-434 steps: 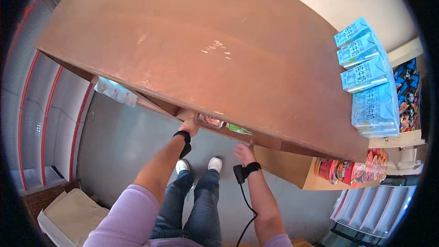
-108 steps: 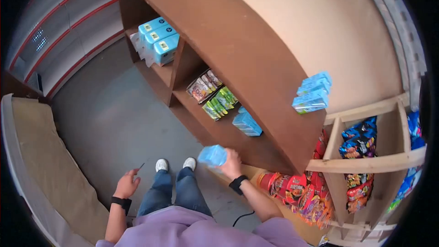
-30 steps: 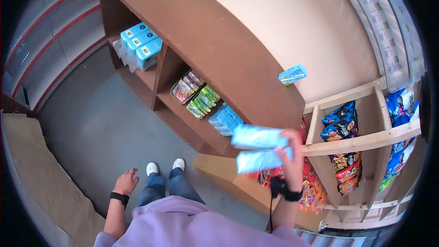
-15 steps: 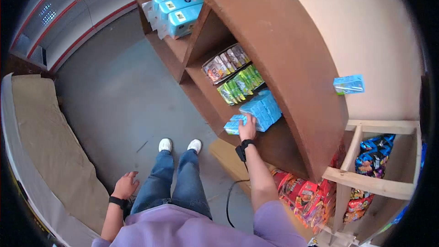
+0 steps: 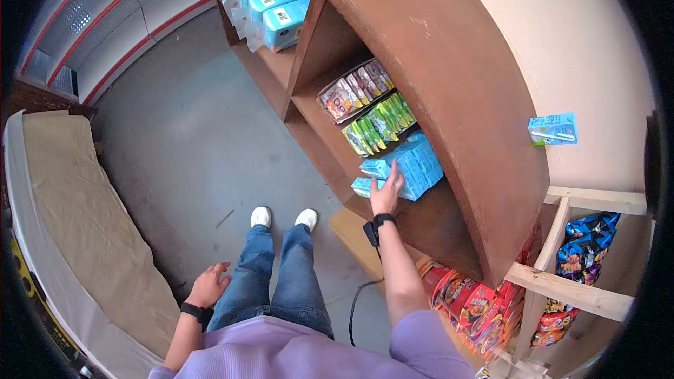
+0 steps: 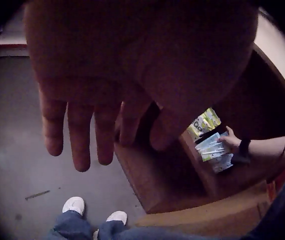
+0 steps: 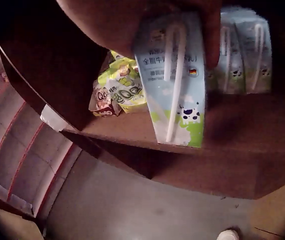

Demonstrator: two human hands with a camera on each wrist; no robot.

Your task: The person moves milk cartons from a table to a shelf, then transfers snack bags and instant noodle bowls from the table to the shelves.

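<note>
My right hand (image 5: 386, 195) is inside the lower shelf compartment, at the front of a block of blue milk cartons (image 5: 418, 165). In the right wrist view, its thumb and a finger pinch a milk carton (image 7: 175, 100) with a white straw on its side. More milk cartons (image 7: 245, 55) stand beside that one. From the head, another carton (image 5: 366, 187) shows by the thumb. My left hand (image 5: 208, 286) hangs by my leg, fingers loosely extended and holding nothing; its palm and fingers fill the top of the left wrist view.
Green snack packets (image 5: 379, 125) and brown ones (image 5: 354, 91) fill the compartment beside the milk. Blue tissue packs (image 5: 281, 3) sit further left. One milk carton (image 5: 553, 130) stands on the brown shelf unit's top (image 5: 484, 84). Red packages (image 5: 470, 302) and a cardboard box (image 5: 354, 238) are at right.
Most milk cartons have left the unit's top. My right hand carried two into the lower compartment, where the block has grown. Over the last half second it stays among them; my left hand stays low.
</note>
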